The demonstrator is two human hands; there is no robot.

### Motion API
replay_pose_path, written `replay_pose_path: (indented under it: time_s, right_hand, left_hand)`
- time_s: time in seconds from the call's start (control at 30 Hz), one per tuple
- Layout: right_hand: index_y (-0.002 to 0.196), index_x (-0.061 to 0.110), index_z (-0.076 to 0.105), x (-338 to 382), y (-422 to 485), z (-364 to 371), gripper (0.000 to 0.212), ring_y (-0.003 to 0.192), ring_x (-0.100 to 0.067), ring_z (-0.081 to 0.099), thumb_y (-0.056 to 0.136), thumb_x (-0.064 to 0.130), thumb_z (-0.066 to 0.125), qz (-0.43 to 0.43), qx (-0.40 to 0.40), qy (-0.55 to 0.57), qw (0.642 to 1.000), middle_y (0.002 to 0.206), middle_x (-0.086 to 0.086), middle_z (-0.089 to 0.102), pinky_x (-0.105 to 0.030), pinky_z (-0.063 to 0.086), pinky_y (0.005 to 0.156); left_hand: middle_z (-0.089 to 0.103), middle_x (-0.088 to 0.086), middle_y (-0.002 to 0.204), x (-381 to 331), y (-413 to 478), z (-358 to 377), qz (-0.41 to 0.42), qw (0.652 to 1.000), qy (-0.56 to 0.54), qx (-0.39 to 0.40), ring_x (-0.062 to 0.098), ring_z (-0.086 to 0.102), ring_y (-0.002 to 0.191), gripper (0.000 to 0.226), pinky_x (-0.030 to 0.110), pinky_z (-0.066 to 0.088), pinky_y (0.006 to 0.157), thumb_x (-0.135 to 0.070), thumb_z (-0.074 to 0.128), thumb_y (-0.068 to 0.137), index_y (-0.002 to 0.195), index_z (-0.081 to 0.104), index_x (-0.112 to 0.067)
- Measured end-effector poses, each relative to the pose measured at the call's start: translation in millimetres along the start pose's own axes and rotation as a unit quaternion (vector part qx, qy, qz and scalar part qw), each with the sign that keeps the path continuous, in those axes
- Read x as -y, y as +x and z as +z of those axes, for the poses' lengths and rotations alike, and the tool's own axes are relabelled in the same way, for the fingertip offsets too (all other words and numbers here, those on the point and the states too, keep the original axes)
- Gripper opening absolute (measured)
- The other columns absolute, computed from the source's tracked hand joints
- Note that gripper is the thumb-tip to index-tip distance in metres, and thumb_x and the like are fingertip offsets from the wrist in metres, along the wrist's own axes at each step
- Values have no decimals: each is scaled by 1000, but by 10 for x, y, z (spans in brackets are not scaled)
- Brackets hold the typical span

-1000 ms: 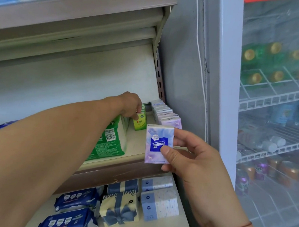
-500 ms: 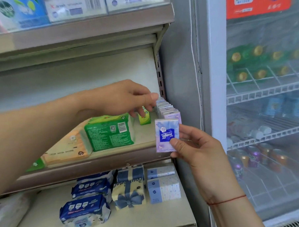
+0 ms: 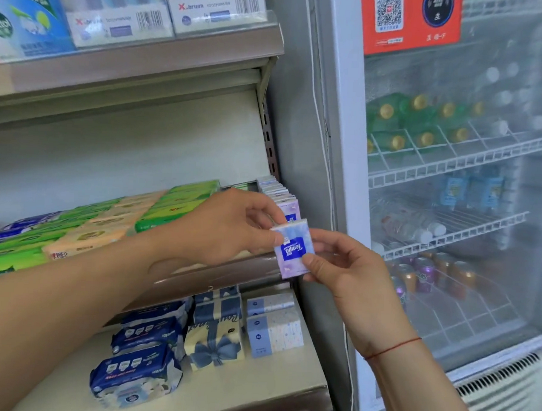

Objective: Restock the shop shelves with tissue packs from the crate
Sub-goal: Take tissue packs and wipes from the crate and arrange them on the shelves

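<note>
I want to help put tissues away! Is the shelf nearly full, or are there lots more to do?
Done: a row of small purple packs already stands at the shelf's right end. In hand: one more tissue pack is pinched by both the left hand and right hand, just in front of that row, not yet placed. Left: slotting it in. The crate is out of view, so how many remain can't be told.

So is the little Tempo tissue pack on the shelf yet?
Not yet. The Tempo tissue pack is pinched by both the left hand and right hand, at the shelf's front edge.
</note>
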State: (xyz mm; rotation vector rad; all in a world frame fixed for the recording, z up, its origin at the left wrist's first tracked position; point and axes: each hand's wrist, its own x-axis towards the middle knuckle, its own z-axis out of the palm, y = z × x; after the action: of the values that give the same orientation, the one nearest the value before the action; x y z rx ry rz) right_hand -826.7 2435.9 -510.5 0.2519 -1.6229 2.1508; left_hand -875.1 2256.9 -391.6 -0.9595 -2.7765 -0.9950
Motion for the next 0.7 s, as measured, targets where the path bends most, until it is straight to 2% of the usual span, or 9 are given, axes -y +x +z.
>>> replay_pose_path:
  time_s: [0.1, 0.17, 0.37, 0.5, 0.57, 0.7]
  right_hand:
    - [113, 23, 71, -50, 50, -47, 36, 92, -21, 73, 86, 0, 76, 1, -71, -12, 997, 102, 1, 72, -34, 59, 87]
    - [110, 25, 70, -65, 84, -69, 35, 92, -20, 72, 86, 0, 75, -2, -91, -31, 995, 103, 4, 70, -35, 57, 90]
    - [96, 11, 74, 2, 126, -83, 19, 67, -14, 68, 89, -7, 69, -5, -52, 28, 998, 85, 0, 72, -23, 57, 67]
    - [94, 11, 75, 12, 164, -60, 20, 63, -14, 67, 89, -7, 69, -1, -36, 45, 998, 83, 0, 74, -23, 56, 65]
    - [94, 10, 75, 20, 184, -64, 20, 65, -14, 67, 89, -8, 68, -2, -36, 47, 998, 84, -2, 74, -24, 57, 66]
    - [95, 8, 75, -16, 205, -70, 18, 69, -14, 68, 90, -8, 68, -2, -41, 42, 998, 86, -7, 73, -30, 58, 69]
  left_hand:
    - [76, 13, 93, -5, 238, -49, -24, 998, -11, -59, 35, 73, 85, 15, 45, 63, 81, -11, 81, 86, 99, 73, -12]
    - [77, 9, 89, 28, 415, -83, -38, 995, -9, -95, 29, 75, 80, 14, 49, 62, 84, -13, 81, 86, 98, 73, -15]
    - [76, 5, 90, 158, 686, 48, -54, 989, 47, -128, 29, 76, 84, 15, 38, 62, 80, -15, 81, 86, 100, 74, -16]
    - [73, -1, 90, 320, 746, 132, -55, 986, 77, -137, 23, 75, 80, 17, 39, 61, 82, -20, 82, 86, 101, 75, -20]
    - [72, -2, 95, 385, 765, 168, -46, 983, 108, -140, 22, 73, 85, 17, 36, 59, 82, -24, 81, 86, 101, 75, -25]
    - [69, -4, 100, 446, 759, 205, -36, 979, 136, -147, 12, 65, 88, 18, 21, 50, 68, -26, 78, 88, 105, 74, -27]
